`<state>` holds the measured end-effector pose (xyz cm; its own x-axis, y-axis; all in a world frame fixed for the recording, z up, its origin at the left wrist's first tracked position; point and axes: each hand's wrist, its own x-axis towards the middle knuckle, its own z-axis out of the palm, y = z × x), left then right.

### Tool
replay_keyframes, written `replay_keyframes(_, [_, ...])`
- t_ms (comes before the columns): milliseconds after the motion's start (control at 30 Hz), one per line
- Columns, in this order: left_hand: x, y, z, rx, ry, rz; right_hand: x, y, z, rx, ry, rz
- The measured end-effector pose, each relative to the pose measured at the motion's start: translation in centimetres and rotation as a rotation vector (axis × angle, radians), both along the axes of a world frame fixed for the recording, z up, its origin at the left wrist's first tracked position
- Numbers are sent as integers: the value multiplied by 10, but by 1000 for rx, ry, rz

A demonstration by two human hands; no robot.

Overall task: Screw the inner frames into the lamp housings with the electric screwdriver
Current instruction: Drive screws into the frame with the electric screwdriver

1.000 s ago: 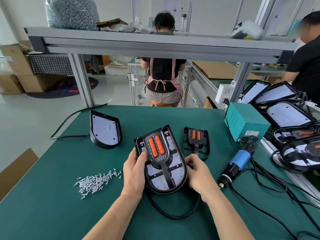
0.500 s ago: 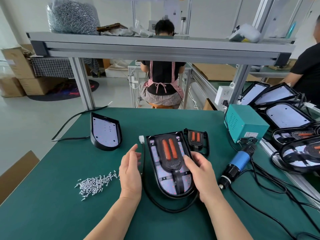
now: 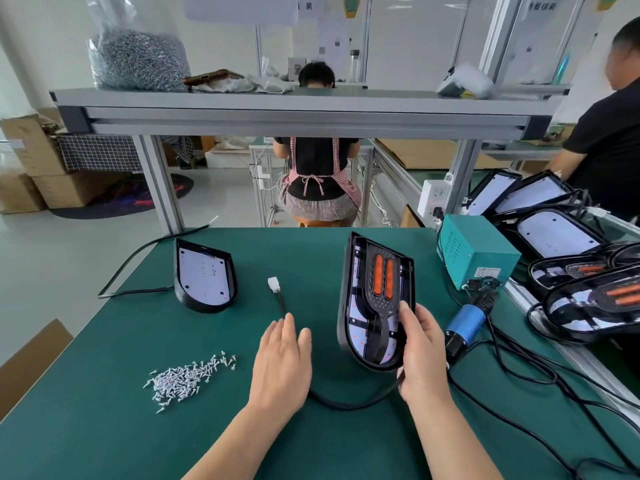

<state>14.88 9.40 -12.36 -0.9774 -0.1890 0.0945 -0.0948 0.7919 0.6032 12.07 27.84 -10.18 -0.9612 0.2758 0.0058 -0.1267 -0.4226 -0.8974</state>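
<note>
Over the green matte worktop, my right grip is clamping one black rounded plastic lamp housing; my left grip is hanging open and flat.

Mat: two housings, framed housing and bare housing. One screwdriver. One screw pile. One power box. One plug.

Green bench — loose screws, lamp housing, screwdriver, power box.
</note>
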Motion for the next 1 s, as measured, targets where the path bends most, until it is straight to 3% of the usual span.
replay_keyframes(67, [12,3,1,-247,34,-125,-2,4,6,-14,-29,-10])
replay_keyframes(133, [23,5,1,-288,11,-126,-6,9,13,-14,-55,-13])
replay_keyframes(200, [38,8,-7,-157,4,-111,-10,13,19,-12,-84,2])
replay_keyframes(400, [68,12,-5,309,301,68,-12,4,18,50,-147,27])
replay_keyframes(533, [52,4,0,487,276,174,-9,-4,12,58,-198,56])
replay_keyframes(600, [37,-1,3,414,232,223,-8,-7,11,58,-215,73])
replay_keyframes(733, [0,1,14,-170,-58,109,-7,-7,11,48,-236,72])
replay_keyframes(833, [-16,9,22,-262,-168,13,-9,-10,11,8,-275,101])
replay_keyframes(900, [-18,16,23,-138,-160,-17,-10,-16,9,-43,-311,130])
replay_keyframes(1000, [-5,25,19,324,-84,-77,-12,-24,6,-63,-323,126])
